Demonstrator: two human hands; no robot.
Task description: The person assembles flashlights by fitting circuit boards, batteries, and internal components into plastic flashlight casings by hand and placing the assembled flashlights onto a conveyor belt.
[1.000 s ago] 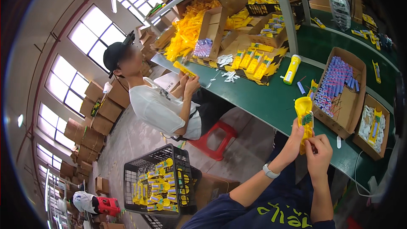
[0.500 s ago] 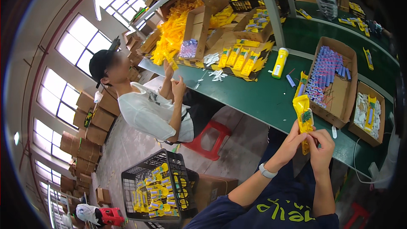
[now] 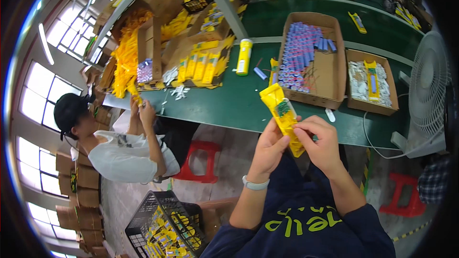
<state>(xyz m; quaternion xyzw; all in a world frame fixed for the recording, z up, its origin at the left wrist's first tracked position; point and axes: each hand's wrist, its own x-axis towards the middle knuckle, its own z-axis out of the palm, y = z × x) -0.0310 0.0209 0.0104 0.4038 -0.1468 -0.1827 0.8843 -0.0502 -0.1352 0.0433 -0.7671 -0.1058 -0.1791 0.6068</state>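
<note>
Left hand (image 3: 268, 152) grips long yellow plastic housing (image 3: 271, 96); right hand (image 3: 322, 139) pinches its edge. Likely light, stiff; hold side walls, off fragile-looking green circuit board (image 3: 283, 108) beyond hands.

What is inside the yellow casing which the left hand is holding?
A green circuit board shows inside the yellow casing; whatever the right hand covers there cannot be seen.

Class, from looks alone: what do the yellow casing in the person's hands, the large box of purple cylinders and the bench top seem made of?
Yellow casing: probably moulded plastic; bright, slightly shiny.
Large box: cardboard, by its matt brown, thin walls.
Bench top: smooth and green; perhaps laminate or matting, unclear.
</note>
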